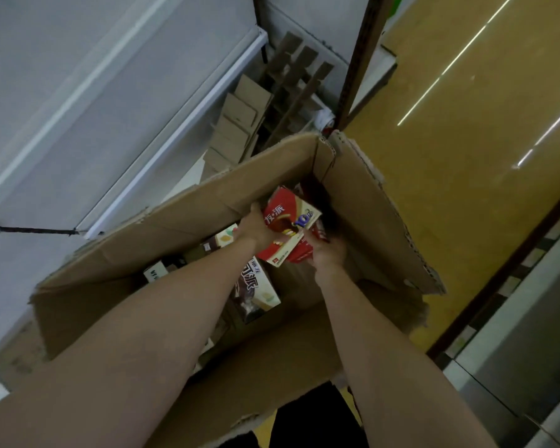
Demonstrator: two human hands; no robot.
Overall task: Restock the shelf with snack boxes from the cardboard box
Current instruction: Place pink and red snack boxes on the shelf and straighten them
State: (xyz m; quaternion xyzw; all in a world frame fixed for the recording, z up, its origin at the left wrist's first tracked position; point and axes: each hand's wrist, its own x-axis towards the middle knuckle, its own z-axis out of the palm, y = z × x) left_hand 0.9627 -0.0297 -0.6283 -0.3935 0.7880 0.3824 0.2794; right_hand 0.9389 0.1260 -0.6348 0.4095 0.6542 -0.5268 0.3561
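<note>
A pale shelf [78, 130] ran along the left, with flattened cardboard scraps [240, 118] lying at its far end. Beside it stood the big cardboard box [369, 221], flaps open, and a brown-and-cream snack box [256, 289] lay inside near the left forearm. Both arms reached in — the left hand [256, 229] curled around the left edge of a red snack box [290, 226], the right hand [327, 250] gripping its lower right corner — holding it tilted inside the box. An orange floor [466, 140] spread to the right.
</note>
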